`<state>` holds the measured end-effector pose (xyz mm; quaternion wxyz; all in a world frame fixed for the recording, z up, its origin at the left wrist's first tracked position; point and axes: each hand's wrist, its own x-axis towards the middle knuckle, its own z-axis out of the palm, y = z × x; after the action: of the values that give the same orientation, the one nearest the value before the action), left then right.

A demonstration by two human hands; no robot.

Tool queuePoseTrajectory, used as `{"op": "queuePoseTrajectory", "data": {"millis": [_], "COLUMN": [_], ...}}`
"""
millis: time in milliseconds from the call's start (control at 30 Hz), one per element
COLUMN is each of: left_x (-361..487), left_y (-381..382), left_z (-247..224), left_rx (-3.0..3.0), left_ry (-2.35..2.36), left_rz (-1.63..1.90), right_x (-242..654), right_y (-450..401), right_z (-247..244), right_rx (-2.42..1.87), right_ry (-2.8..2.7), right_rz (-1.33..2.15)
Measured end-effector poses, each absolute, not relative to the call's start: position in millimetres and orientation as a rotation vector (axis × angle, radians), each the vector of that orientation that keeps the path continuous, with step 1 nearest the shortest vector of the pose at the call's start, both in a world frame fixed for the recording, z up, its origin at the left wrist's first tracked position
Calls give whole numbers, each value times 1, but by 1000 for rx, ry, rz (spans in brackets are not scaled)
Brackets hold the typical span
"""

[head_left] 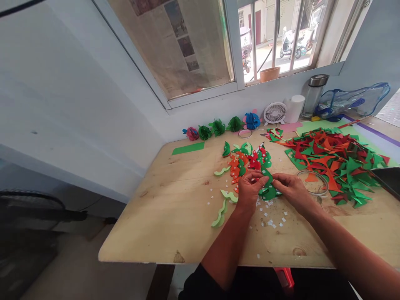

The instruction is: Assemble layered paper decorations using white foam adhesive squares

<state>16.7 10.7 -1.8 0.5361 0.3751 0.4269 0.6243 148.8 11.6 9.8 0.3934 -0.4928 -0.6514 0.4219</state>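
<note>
A dark green paper cutout (267, 190) with curved edges and small white squares on it is between my hands, over the table's middle. My left hand (249, 188) pinches its left side with thumb and fingers. At its right edge are the closed fingertips of my right hand (290, 189), which also grip it. Just beyond lie orange paper cutouts (236, 164) and red cutouts (256, 160), dotted with white squares. Wavy light green paper strips (219, 216) lie left of my left wrist. Loose white paper squares (271, 223) are scattered below my hands.
A big heap of red, orange and green paper scraps (331, 158) covers the table's right side, beside a wire ring (315, 183). Folded paper figures (218, 127), a small fan (275, 113) and a glass bottle (314, 98) line the wall. A dark phone-like slab (389, 179) lies far right.
</note>
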Motion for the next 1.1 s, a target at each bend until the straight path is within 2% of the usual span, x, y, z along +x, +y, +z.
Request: {"op": "queuePoseTrajectory", "data": {"millis": [1100], "left_x": [30], "left_y": [6], "left_z": [-7], "left_rx": [890], "left_ry": [1193], "left_rz": [1564], "right_x": [148], "right_y": [11], "right_z": [11], "right_rx": [-1213], "right_ry": [-1735], "right_rz": [969]}}
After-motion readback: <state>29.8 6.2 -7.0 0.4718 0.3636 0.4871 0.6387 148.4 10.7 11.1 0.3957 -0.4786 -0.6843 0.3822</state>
